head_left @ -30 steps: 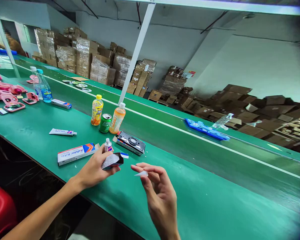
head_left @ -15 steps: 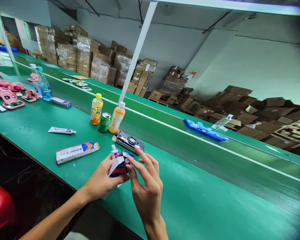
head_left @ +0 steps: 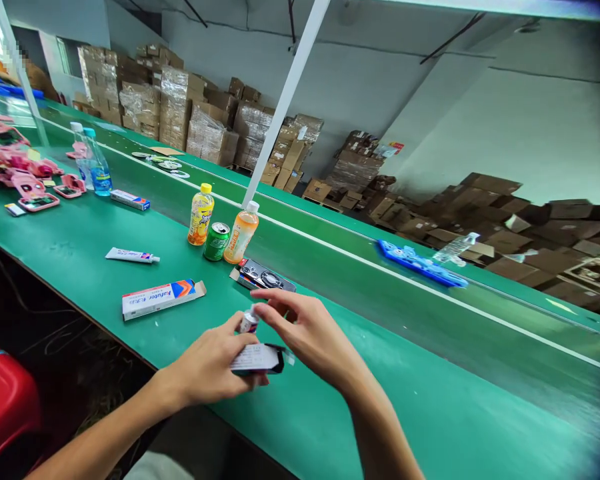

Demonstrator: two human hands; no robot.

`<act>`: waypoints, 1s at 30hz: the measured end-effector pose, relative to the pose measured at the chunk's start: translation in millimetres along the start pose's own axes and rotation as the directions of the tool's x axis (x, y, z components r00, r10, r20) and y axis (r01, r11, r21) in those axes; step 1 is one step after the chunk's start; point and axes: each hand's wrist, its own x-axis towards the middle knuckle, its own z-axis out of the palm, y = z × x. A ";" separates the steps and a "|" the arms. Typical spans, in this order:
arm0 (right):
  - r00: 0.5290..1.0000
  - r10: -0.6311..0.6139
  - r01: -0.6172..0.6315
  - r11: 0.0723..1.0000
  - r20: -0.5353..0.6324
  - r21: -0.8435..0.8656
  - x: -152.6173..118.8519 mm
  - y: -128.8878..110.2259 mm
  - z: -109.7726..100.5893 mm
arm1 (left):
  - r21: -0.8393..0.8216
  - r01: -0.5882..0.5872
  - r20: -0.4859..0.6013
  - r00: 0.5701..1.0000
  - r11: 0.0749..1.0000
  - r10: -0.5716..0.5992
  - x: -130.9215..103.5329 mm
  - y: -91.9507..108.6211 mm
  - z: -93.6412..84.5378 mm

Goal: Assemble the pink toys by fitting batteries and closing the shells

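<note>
My left hand [head_left: 207, 367] is closed around a small glue box [head_left: 255, 358] and a white glue tube [head_left: 249, 323], which stands up above the box. The box's end flap faces right. My right hand [head_left: 310, 327] has its thumb and forefinger at the tube's white cap; its other fingers are curled and partly hidden. Just beyond my hands, a dark camera-shaped item [head_left: 266, 275] rests on an opened box. To the left lie a white "Kafuter" box [head_left: 163, 299] with its end open and another glue tube [head_left: 131, 256].
On the green table stand a yellow-capped bottle [head_left: 201, 217], a green can [head_left: 217, 241] and an orange drink bottle [head_left: 241, 233]. Pink cases [head_left: 35, 190] crowd the far left, near a blue bottle [head_left: 101, 173]. A blue tray [head_left: 420, 263] lies on the conveyor; a red stool [head_left: 7, 400] is lower left.
My left hand has tipped the small box, so its end now points right. My right hand has moved from the box opening to the tube's cap, its wrist swinging right.
</note>
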 end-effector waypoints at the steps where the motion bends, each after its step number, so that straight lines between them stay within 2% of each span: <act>1: 0.996 0.016 -0.009 0.997 0.092 -0.074 5.6 -3.0 -2.8 | 0.130 0.017 0.015 1.000 0.991 -0.019 -0.1 0.7 -0.6; 3: 0.979 0.028 0.015 0.978 0.204 -0.207 14.2 -8.3 -5.2 | 0.310 0.049 0.020 0.998 0.950 -0.058 0.5 2.2 -2.6; 5: 0.977 0.008 0.049 0.964 0.215 -0.260 18.6 -11.7 -2.6 | 0.354 0.054 0.021 0.998 0.934 -0.066 0.9 3.2 -5.5; 8: 0.976 -0.055 0.090 0.983 0.211 -0.161 20.7 -11.1 5.6 | 0.301 0.043 0.032 0.998 0.953 -0.055 -0.3 2.2 -9.8; 11: 0.973 -0.052 0.066 0.996 0.226 -0.052 19.5 -3.7 4.6 | 0.197 0.019 0.062 0.998 0.980 -0.032 -3.1 -2.6 -13.7; 13: 0.996 -0.009 0.013 0.999 0.094 -0.050 13.5 2.2 -7.5 | 0.074 -0.014 0.036 0.999 0.997 0.011 -4.6 -7.4 -17.4; 15: 0.985 0.029 -0.033 0.999 -0.169 -0.020 -0.1 5.4 -25.4 | -0.089 -0.013 -0.052 0.999 0.996 0.009 -5.3 -12.6 -22.6; 17: 0.909 0.037 -0.020 0.999 -0.414 0.045 -20.2 4.1 -39.6 | -0.266 0.057 -0.115 0.989 0.962 -0.090 -5.2 -17.0 -28.3; 19: 0.835 0.021 0.017 0.998 -0.549 0.064 -42.0 -1.1 -40.8 | -0.426 0.157 -0.100 0.971 0.891 -0.218 -4.2 -19.3 -32.8; 22: 0.792 -0.004 0.014 1.000 -0.610 0.012 -65.8 -10.4 -16.2 | -0.520 0.217 -0.067 0.954 0.826 -0.293 -2.4 -17.0 -34.5; 26: 0.759 0.041 -0.037 0.999 -0.650 0.020 -74.9 -14.4 23.4 | -0.492 0.194 -0.124 0.949 0.848 -0.289 -3.2 -8.5 -30.6; 30: 0.751 0.017 -0.072 0.996 -0.660 -0.056 -78.0 -12.9 29.7 | -0.459 0.185 -0.189 0.935 0.869 -0.299 -8.6 -6.0 -27.9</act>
